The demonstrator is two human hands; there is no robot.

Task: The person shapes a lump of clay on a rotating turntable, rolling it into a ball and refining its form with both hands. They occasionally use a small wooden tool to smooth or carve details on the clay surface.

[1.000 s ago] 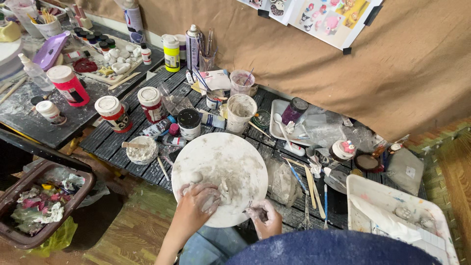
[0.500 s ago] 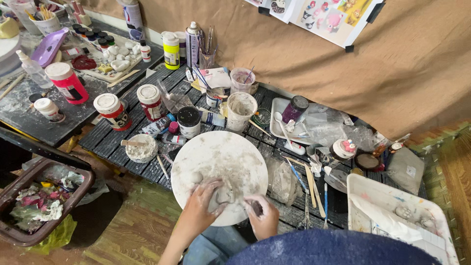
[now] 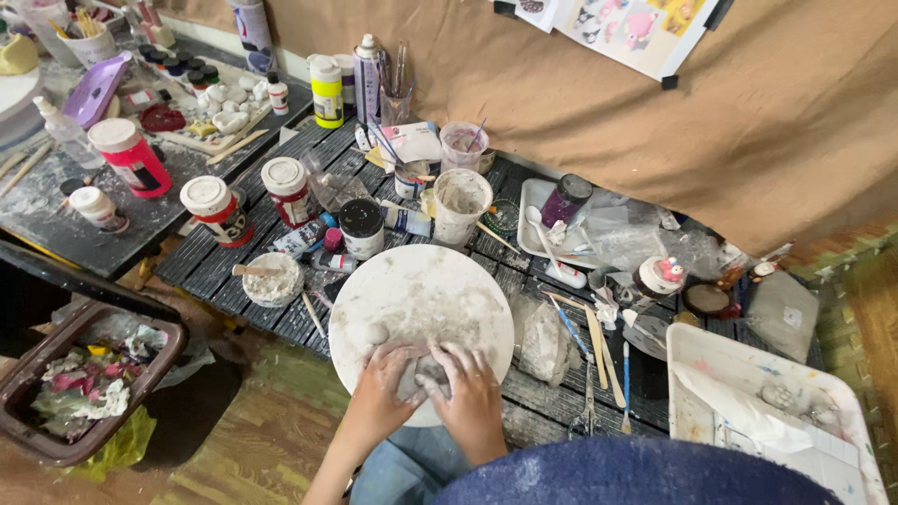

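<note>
Both hands, left hand and right hand, pressed a grey clay lump, fingers curled on it. The round white board was dusty. Lump mostly hidden.

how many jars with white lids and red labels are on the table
2, side by side on the dark slatted table, up and left of the round white board: one jar nearer the pink bottle, the other jar to its right. Clutter may hide more.
</note>
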